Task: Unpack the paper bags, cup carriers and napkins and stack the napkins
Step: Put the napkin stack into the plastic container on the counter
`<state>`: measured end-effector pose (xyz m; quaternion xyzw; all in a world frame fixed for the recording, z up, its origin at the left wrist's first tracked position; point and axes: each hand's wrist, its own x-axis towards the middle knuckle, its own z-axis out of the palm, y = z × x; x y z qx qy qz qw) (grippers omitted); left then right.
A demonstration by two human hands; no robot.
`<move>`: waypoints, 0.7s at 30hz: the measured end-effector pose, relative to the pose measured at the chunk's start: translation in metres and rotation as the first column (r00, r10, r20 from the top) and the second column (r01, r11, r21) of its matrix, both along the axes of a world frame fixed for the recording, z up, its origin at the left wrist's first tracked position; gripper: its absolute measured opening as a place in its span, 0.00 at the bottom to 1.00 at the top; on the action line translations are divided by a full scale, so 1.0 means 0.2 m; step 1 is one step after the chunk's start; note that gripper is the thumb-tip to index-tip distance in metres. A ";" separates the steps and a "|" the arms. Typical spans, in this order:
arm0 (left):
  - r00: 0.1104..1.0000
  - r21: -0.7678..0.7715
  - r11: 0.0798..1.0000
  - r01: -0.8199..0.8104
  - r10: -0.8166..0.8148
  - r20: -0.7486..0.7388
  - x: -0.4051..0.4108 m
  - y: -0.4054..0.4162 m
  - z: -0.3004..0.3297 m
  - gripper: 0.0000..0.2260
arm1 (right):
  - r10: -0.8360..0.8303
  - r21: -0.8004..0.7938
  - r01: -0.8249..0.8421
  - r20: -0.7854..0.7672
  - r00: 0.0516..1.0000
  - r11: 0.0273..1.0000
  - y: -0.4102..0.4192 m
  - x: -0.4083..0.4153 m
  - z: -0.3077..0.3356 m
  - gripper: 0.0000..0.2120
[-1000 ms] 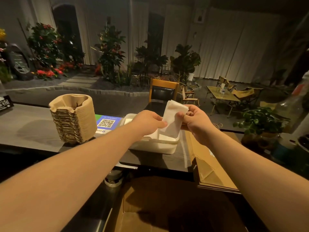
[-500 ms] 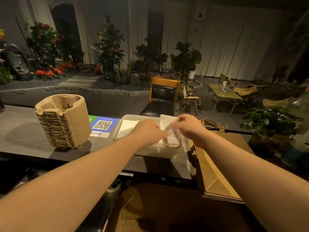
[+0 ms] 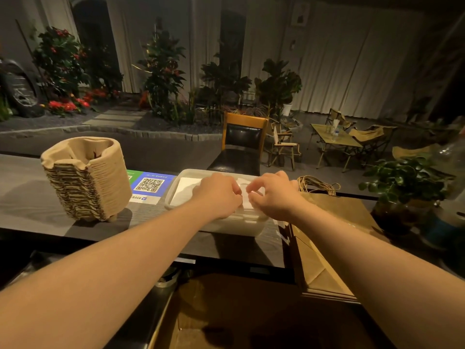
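A tall stack of moulded-pulp cup carriers (image 3: 86,178) is stood at the left of the dark table (image 3: 30,205), well apart from the hands. A QR-code placard (image 3: 149,185) is laid flat between that stack and a white plastic tray (image 3: 173,195). Flat brown paper bags (image 3: 327,238) with twine handles (image 3: 317,185) are piled at the right, just beside the tray, and a potted plant (image 3: 402,182) is seen beyond them. An open cardboard box (image 3: 226,313) is placed below the table edge. White napkins (image 3: 187,188) are stacked inside the tray. The left hand (image 3: 218,195) and right hand (image 3: 273,196) are lowered into the tray's right half, fingers curled, and a napkin there is pinched between them; much of it is hidden by the hands.
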<state>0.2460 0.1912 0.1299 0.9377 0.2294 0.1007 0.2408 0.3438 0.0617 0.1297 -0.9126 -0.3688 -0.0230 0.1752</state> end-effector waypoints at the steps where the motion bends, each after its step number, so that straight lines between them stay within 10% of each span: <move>1: 1.000 0.011 1.000 0.000 0.000 0.004 0.00 0.00 0.00 0.06 | 0.001 0.013 -0.001 -0.008 1.000 1.000 0.00 0.00 0.00 0.11; 21: 0.912 -0.043 0.992 0.116 -0.089 0.400 -0.60 -0.31 0.07 0.06 | 0.106 0.380 -0.132 0.089 0.990 0.915 -0.47 -0.61 0.06 0.07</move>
